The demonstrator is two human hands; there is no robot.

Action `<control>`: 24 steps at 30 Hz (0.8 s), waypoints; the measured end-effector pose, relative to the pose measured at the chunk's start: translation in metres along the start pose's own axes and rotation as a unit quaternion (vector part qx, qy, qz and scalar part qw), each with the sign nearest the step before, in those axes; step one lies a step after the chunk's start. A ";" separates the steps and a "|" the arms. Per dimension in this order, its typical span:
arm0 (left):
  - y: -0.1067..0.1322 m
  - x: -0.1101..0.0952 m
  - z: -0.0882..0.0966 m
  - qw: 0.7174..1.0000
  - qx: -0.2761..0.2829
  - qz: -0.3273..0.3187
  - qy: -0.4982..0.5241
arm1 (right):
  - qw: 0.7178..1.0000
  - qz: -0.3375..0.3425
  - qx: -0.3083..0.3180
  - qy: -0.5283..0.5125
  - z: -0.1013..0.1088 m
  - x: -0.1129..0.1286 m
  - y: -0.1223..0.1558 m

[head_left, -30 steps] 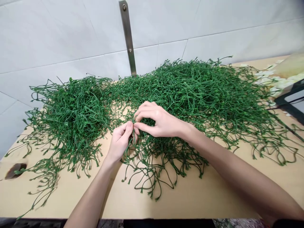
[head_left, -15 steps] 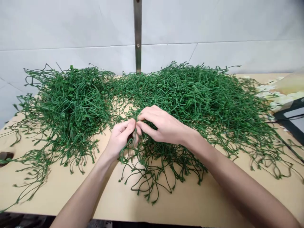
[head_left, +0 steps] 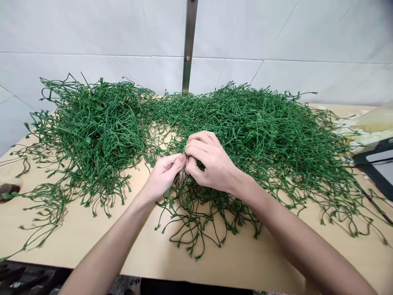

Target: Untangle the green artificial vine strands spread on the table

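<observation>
Thin green plastic stems point(head_left: 196, 229) with small forked tips hang below my hands and spread over the table. My left hand point(head_left: 166, 174) is closed, thumb and forefinger pinching green stems near the middle of the view. Right against it, my right hand point(head_left: 210, 162) has its fingers bent and closed on the same spot, tip to tip with the left thumb. The exact point between the fingertips is hidden. Behind and to the right lies a large tangled heap of green stems point(head_left: 264, 119). Another heap of stems point(head_left: 98, 123) lies to the left.
The pale wooden table point(head_left: 147, 250) stands against a white panelled wall point(head_left: 92, 32) with a metal strip point(head_left: 188, 49). At the right are white flowers point(head_left: 371, 135) and a black-edged object point(head_left: 374, 157). A dark brown object point(head_left: 9, 190) sits at the left edge.
The view has shifted slightly. My right hand's fingers have curled closer in against my left thumb, and both hands still pinch at the stems.
</observation>
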State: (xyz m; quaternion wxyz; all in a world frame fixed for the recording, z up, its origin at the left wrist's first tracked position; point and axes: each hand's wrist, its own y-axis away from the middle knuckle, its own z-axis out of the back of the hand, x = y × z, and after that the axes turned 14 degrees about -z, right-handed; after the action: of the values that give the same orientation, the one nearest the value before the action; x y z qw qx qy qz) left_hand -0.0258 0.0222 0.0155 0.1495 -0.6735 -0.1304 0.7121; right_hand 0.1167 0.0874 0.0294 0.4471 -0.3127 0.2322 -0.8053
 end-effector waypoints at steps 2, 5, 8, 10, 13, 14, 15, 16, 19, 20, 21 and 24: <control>0.001 0.001 0.001 1.000 0.008 0.015 0.023 | 1.000 0.010 0.024 -0.016 0.002 -0.004 -0.001; 0.003 0.003 0.002 0.994 0.029 0.060 0.086 | 0.998 0.031 0.042 -0.047 0.004 -0.014 -0.002; 0.004 0.001 0.003 0.987 0.021 0.089 0.133 | 0.995 0.035 0.055 -0.078 0.008 -0.025 -0.002; 0.002 -0.001 0.003 0.990 -0.021 0.086 0.106 | 0.996 0.007 0.062 -0.070 0.013 -0.028 -0.002; 0.000 -0.005 0.004 0.992 -0.081 0.082 0.042 | 0.996 -0.062 0.035 -0.060 0.020 -0.024 -0.003; 0.000 -0.006 0.004 0.991 -0.096 0.082 0.034 | 0.994 -0.084 0.028 -0.065 0.023 -0.021 -0.004; -0.001 -0.006 0.004 0.990 -0.107 0.081 0.031 | 0.991 -0.104 0.033 -0.074 0.024 -0.018 -0.005; 0.000 -0.006 0.003 0.990 -0.114 0.080 0.030 | 0.988 -0.122 0.050 -0.085 0.025 -0.014 -0.006; 0.001 -0.002 0.002 0.990 -0.119 0.066 0.035 | 0.972 -0.156 0.123 -0.127 0.024 -0.005 -0.007; 0.001 -0.001 0.001 0.991 -0.117 0.056 0.033 | 0.969 -0.157 0.135 -0.136 0.022 -0.003 -0.007; 0.001 0.000 0.001 0.992 -0.115 0.045 0.028 | 0.969 -0.151 0.139 -0.140 0.020 -0.001 -0.007; 0.001 0.001 0.001 0.993 -0.116 0.014 0.009 | 0.975 -0.122 0.132 -0.131 0.014 -0.001 -0.006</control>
State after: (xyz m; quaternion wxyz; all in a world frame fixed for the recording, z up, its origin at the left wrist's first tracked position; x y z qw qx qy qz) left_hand -0.0267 0.0221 0.0142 0.0617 -0.6942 -0.2011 0.6883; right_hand 0.1236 0.0895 0.0429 0.4091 -0.3794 0.0238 -0.8295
